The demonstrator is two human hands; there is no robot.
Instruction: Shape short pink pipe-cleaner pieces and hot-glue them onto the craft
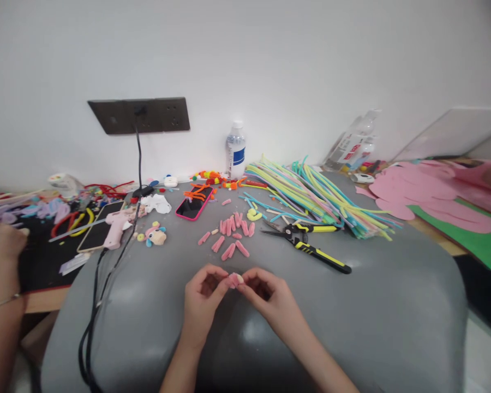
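A small pink and cream fuzzy piece point(235, 280) is pinched between both hands over the grey table point(352, 322). My left hand point(204, 297) grips its left side between thumb and index finger. On its right side, the thumb and index finger of my right hand point(272, 297) hold it too. Just beyond the hands lie several short pink fuzzy pieces point(229, 250), some bent double. A curled yellow piece point(253, 214) rests behind them. Yellow-and-black pliers point(319, 256) lie with open handles to the right of the pink pieces.
Bundled pastel pipe cleaners point(311, 196) lie behind the pliers. A bottle point(236, 150) stands by the wall. Leftward are a phone point(194, 203), a small figure point(155, 234), a pink glue gun point(115, 229) with black cables point(94, 305), and another person's arm point(0, 273). Pink paper point(417, 188) lies right.
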